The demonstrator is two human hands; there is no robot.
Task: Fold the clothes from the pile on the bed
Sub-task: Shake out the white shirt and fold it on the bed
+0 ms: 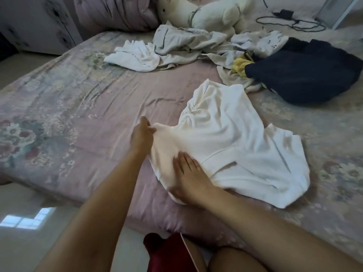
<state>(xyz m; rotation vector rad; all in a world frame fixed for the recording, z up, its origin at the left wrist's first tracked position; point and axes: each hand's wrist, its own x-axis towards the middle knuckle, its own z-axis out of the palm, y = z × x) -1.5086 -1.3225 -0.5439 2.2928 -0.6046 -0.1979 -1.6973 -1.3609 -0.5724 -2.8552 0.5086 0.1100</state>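
Note:
A white hooded garment point(231, 134) lies spread on the pink floral bed sheet point(78, 107) in front of me. My left hand point(142, 132) pinches its left edge between thumb and fingers. My right hand point(186, 173) rests on the garment's near edge with fingers straight; its thumb is hidden from view. The pile of unfolded clothes point(176, 48) lies farther back on the bed, mostly white and pale grey pieces.
A dark navy garment point(302, 73) and a yellow piece point(240, 65) lie at the right. A white plush toy point(206, 12), a rolled quilt point(114, 12) and a black cable point(290, 22) sit at the head. The floor point(25, 222) is at the lower left.

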